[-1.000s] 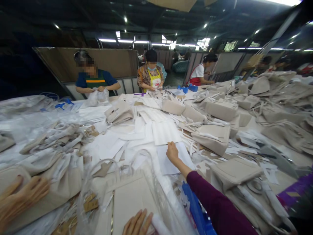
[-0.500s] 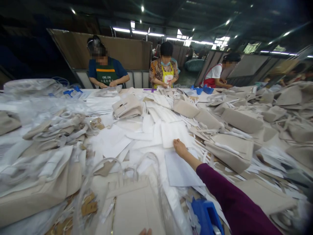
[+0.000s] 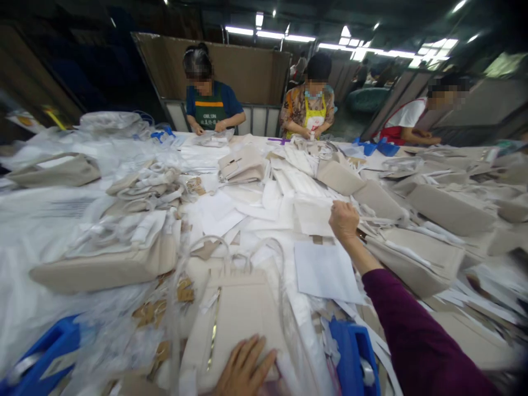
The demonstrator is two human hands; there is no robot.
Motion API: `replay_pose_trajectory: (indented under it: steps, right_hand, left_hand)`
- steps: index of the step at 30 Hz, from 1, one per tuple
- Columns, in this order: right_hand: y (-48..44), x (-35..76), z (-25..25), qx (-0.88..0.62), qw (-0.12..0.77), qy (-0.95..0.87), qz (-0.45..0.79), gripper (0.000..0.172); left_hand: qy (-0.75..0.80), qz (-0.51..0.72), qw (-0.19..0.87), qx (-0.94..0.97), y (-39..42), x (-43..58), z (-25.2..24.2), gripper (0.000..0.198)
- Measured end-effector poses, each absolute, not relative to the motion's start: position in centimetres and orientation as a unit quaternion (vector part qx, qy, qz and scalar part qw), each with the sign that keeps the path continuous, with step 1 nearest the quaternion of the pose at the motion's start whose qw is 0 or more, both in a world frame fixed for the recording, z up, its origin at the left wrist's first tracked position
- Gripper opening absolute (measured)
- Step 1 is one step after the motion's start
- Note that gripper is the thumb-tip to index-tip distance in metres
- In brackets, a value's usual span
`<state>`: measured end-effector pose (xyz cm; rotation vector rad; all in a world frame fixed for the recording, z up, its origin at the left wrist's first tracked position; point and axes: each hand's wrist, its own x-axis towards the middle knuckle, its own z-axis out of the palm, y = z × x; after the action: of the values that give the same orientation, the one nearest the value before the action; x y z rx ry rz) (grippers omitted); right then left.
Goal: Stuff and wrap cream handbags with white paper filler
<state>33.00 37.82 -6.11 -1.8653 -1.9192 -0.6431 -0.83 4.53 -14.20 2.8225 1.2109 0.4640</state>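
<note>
Handbag (image 3: 239,311) matt, smooth; zip (image 3: 214,333) glossy metal; tape dispenser (image 3: 344,347) plastic.

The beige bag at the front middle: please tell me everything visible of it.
The beige bag looks leather-like and lies fairly flat, its top pointing away from the person. Pale loops arch beyond it; a gold-coloured zip runs lengthwise at left, a white tag beside it. The left hand rests on its lower end.

One head-worn camera, facing forward and down
</note>
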Motion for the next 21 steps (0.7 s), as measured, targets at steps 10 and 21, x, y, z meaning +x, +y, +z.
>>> replay_pose_trajectory:
  steps: [10, 21]
  right_hand:
    - [15.5, 15.0, -2.6, -0.414, 0.231, -0.880, -0.024, 0.031]
    - [5.7, 7.6, -8.3, -0.416, 0.121, -0.898, 0.070, 0.017]
  left_hand:
    - [0.656, 0.110, 0.070, 0.743, 1.5, -3.8, -8.8, 0.047]
    - [0.656, 0.227, 0.174, 0.698, -2.2, -8.5, -8.6, 0.037]
